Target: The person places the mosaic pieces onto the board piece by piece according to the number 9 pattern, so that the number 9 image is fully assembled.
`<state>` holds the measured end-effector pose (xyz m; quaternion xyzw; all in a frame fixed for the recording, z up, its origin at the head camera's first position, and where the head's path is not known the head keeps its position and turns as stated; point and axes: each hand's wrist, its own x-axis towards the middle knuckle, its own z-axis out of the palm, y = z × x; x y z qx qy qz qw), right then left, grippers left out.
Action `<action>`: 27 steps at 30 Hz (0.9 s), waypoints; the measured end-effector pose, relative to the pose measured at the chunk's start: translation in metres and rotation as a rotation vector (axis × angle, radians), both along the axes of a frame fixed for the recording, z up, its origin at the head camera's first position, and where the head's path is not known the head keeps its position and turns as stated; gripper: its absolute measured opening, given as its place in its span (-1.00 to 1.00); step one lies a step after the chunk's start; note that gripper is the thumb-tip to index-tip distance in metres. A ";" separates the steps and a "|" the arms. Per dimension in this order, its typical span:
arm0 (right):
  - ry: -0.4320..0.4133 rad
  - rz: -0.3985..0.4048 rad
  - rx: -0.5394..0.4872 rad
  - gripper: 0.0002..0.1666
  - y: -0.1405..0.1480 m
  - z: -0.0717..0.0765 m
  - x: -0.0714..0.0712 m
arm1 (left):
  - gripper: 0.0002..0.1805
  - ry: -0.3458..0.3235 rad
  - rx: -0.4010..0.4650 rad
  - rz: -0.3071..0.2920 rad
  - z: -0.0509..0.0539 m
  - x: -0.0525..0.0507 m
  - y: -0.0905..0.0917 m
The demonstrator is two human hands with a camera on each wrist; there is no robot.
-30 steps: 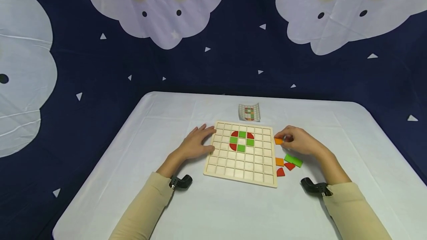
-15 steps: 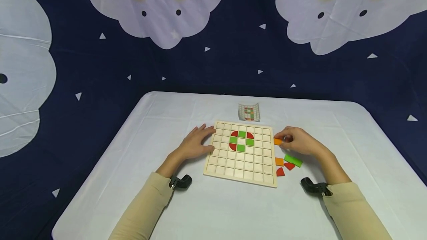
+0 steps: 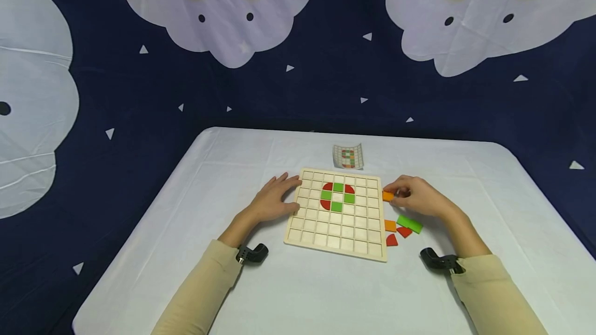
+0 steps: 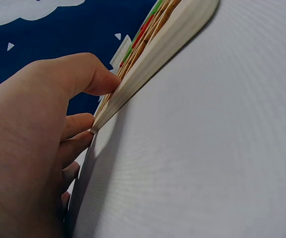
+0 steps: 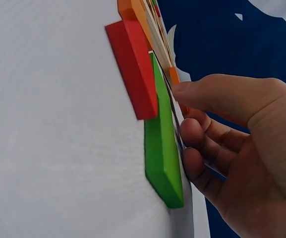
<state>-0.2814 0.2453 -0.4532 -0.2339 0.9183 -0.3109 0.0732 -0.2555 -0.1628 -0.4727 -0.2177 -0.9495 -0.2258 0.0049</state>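
Fingers [image 5: 191,133] of the right hand [image 3: 416,196] pinch an orange tile [image 3: 387,196] beside the board [image 3: 346,231], which the left hand [image 3: 271,201], loosely spread, seemingly steadies.

R hand [image 5: 257,158] pinching orange pc [image 5: 174,75], green blk [image 5: 163,153] nearby, red pc [image 5: 133,69] partly in front, wht tbl [image 5: 48,129]

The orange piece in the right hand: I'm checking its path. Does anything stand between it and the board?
Nothing visible does. The right hand pinches the orange piece right beside the board; the other orange piece, the green block and two loose red pieces lie nearer the person, not in between.
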 end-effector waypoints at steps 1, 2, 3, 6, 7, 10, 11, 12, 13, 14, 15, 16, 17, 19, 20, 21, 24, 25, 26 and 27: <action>-0.001 -0.002 -0.001 -0.61 0.000 0.000 0.000 | -0.24 0.000 0.001 -0.001 0.000 0.000 0.000; -0.001 -0.004 -0.002 -0.61 0.000 0.000 0.000 | -0.24 0.001 0.002 -0.001 0.000 0.000 0.000; -0.002 -0.005 -0.004 -0.61 0.000 0.000 0.000 | -0.24 0.002 0.002 -0.001 0.000 0.000 0.000; -0.001 -0.010 -0.004 -0.61 0.000 0.001 0.000 | -0.24 0.008 0.008 -0.001 -0.001 0.000 0.000; 0.000 -0.012 -0.003 -0.61 -0.001 0.001 0.000 | -0.24 0.009 0.009 -0.001 -0.001 0.000 0.000; 0.003 -0.016 0.001 -0.61 -0.001 0.002 0.000 | -0.24 0.009 0.010 -0.001 -0.001 0.000 0.000; 0.005 -0.018 0.003 -0.61 -0.001 0.002 0.000 | -0.24 0.007 0.008 0.000 -0.001 -0.001 0.000; 0.008 -0.020 0.005 -0.61 -0.002 0.002 0.000 | -0.24 0.006 0.009 -0.001 -0.001 -0.001 0.000; 0.012 -0.023 0.007 -0.61 -0.002 0.002 0.000 | -0.24 0.003 0.007 -0.001 -0.001 -0.001 0.000; 0.017 -0.024 0.008 -0.61 -0.002 0.002 0.000 | -0.24 0.002 0.005 -0.001 -0.001 -0.001 0.000; 0.020 -0.025 0.009 -0.61 -0.002 0.002 0.000 | -0.24 0.000 0.006 -0.001 -0.001 -0.001 0.000; 0.021 -0.024 0.010 -0.60 -0.003 0.002 -0.001 | -0.24 -0.001 0.008 0.000 -0.001 0.000 0.000; 0.023 -0.022 0.010 -0.60 -0.004 0.001 -0.001 | -0.24 -0.003 0.011 0.000 0.000 0.000 0.000; 0.021 -0.016 0.009 -0.60 -0.006 0.002 -0.001 | -0.24 -0.004 0.012 0.002 0.000 0.001 0.000; 0.018 -0.014 0.009 -0.60 -0.007 0.002 -0.001 | -0.24 -0.004 0.013 0.002 0.000 0.001 0.000; 0.014 -0.013 0.010 -0.60 -0.007 0.002 -0.001 | -0.24 -0.004 0.015 0.002 0.000 0.001 0.000; 0.009 -0.010 0.012 -0.59 -0.010 0.002 -0.002 | -0.24 -0.006 0.009 0.005 -0.001 0.001 0.000; 0.011 -0.007 0.012 -0.59 -0.011 0.002 -0.002 | -0.24 -0.005 0.010 0.006 -0.001 0.000 0.000; 0.013 -0.005 0.012 -0.59 -0.011 0.001 -0.002 | -0.23 -0.007 0.012 0.007 -0.001 0.000 0.000; 0.016 0.001 0.010 -0.59 -0.012 0.002 -0.002 | -0.23 -0.008 0.014 0.008 -0.001 0.000 0.000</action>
